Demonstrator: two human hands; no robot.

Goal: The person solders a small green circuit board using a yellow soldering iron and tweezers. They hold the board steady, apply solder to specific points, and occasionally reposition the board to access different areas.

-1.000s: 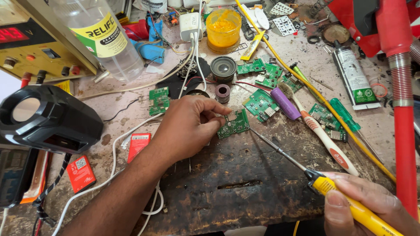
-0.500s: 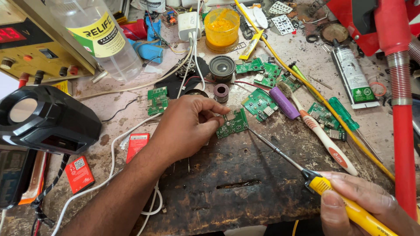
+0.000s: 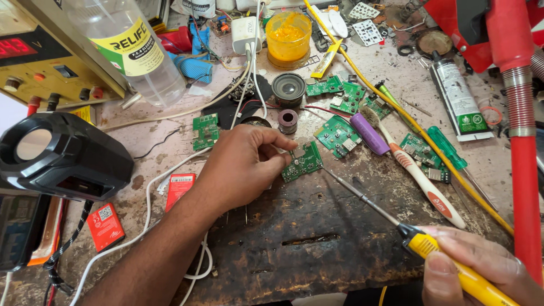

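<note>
My left hand (image 3: 243,165) rests on the scorched wooden bench top (image 3: 294,238) and pinches the left edge of a small green circuit board (image 3: 304,161), holding it flat. My right hand (image 3: 481,272), at the lower right corner, grips the yellow handle of a soldering iron (image 3: 447,263). The iron's thin metal shaft runs up and left, and its tip (image 3: 327,171) sits just off the board's lower right corner, close to touching it.
Several other green boards (image 3: 338,135) lie behind, with a purple battery cell (image 3: 368,133), a toothbrush (image 3: 422,181), a green screwdriver (image 3: 447,148), a small speaker (image 3: 288,89), an orange flux tub (image 3: 288,36), a clear bottle (image 3: 127,48), a power supply (image 3: 39,56) and a black lamp (image 3: 59,156).
The soldering iron's tip has crept slightly up and left toward the board. My left hand keeps its hold on the board in the same place.
</note>
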